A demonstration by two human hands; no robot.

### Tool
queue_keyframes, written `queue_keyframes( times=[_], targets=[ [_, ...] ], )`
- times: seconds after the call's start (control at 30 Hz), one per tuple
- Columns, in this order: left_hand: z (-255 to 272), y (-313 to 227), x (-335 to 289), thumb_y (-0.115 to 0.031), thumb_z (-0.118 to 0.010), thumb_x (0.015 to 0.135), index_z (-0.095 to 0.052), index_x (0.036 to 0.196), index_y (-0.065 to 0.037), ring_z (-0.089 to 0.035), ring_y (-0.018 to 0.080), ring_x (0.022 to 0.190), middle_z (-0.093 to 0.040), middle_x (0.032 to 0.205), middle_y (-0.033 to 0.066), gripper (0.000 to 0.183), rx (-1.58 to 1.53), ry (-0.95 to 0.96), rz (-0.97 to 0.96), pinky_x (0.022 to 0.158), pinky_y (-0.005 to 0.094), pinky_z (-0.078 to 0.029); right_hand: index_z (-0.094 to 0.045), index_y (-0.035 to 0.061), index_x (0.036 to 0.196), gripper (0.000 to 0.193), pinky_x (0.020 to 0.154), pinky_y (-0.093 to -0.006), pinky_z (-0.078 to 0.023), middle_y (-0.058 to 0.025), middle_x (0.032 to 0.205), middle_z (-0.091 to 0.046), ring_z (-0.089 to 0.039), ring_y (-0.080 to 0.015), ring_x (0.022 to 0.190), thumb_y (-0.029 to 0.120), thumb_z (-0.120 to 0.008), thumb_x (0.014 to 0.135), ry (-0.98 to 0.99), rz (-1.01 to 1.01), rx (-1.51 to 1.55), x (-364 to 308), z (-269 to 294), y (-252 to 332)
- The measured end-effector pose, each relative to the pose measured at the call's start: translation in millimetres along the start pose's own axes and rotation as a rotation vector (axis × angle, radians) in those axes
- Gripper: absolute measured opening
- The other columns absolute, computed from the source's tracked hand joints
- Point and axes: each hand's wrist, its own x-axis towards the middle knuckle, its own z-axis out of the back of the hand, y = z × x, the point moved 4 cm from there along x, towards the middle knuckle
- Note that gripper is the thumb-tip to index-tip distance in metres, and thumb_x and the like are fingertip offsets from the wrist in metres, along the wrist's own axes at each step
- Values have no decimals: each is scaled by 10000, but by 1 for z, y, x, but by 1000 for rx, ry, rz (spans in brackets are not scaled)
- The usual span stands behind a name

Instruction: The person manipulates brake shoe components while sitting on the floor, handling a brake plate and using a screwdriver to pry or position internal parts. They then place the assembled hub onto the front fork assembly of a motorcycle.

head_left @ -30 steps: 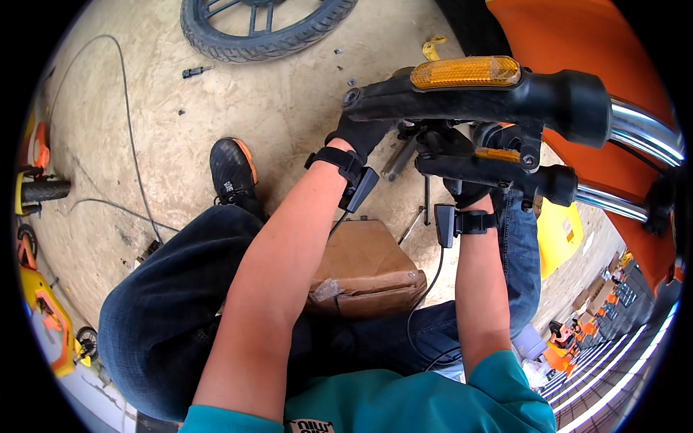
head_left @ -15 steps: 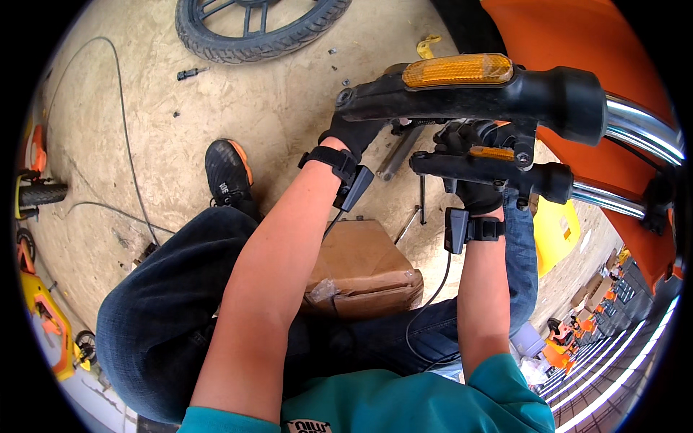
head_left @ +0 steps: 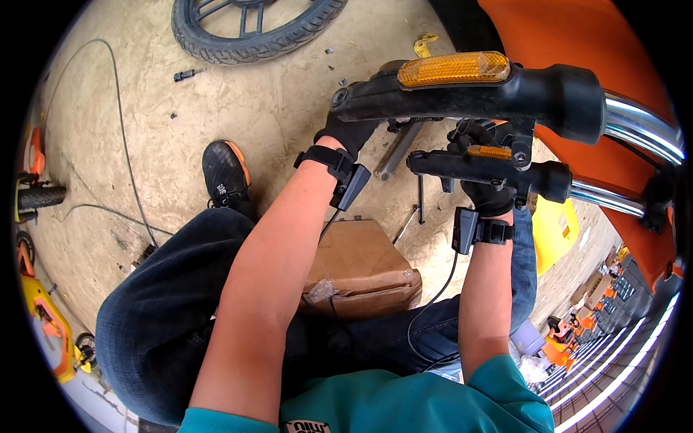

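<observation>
Two black fork legs with chrome tubes and amber reflectors reach in from the right. My left hand (head_left: 351,136), in a black glove, is at the free end of the farther fork leg (head_left: 447,99); that leg hides its fingers. Behind the nearer fork leg (head_left: 462,166) is my gloved right hand (head_left: 492,199). Its bent fingers show between the two legs, beside some metal parts, but what they grip is hidden. Below the gap between the legs, a grey metal bar (head_left: 397,153) slants down toward the floor.
A cardboard box (head_left: 357,252) sits between my legs. A black spoked wheel (head_left: 260,45) lies at the far side. Small tools and loose parts dot the floor, with a cable (head_left: 121,123) at left. Orange bodywork (head_left: 570,36) and a yellow panel (head_left: 556,232) are at right.
My right hand and wrist have shifted slightly to the right behind the nearer fork leg. My left hand stays by the farther leg's end, and the fork legs have hardly moved.
</observation>
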Motion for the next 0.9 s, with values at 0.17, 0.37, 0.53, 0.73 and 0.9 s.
queue_keyframes(
  times=[0.17,0.37,0.53,0.73,0.9],
  targets=[
    [-2,2,2,-251,-647,904,-704,1036,-116,-665,310,988,-711,1045,124,198,53,-5,-3,864,388,-522,-516,6,1304,373,970,-386,-511,-183,1174,-601,-618,-254,1058,230,-554,1008,-45,-45,240,-4,-13,8],
    [-3,12,2,-236,-677,880,-699,1033,-103,-663,308,990,-708,1038,130,204,20,-23,-44,868,387,-519,-546,56,1265,333,919,-379,-519,-153,1138,-605,-609,-251,993,263,-561,1005,-9,8,115,-3,-28,13],
    [1,4,-2,-215,-697,875,-696,1043,-96,-659,302,1007,-703,1047,129,206,-63,-30,10,883,383,-516,-431,49,1404,507,1067,-390,-456,-133,1391,-513,-547,-249,1225,294,-595,991,253,78,104,4,10,13],
    [3,-1,-4,-215,-684,886,-696,1057,-97,-657,308,1013,-703,1059,128,208,-34,-29,15,887,384,-516,-364,75,1471,498,1140,-364,-394,-98,1469,-476,-495,-234,1321,271,-511,1037,456,117,127,2,2,22],
    [0,1,0,-235,-671,892,-702,1048,-106,-659,315,1006,-709,1045,128,205,26,-37,-25,877,391,-519,-364,99,1473,483,1128,-340,-395,-87,1462,-481,-486,-213,1321,298,-486,1049,215,339,-593,-7,20,26]
  ],
)
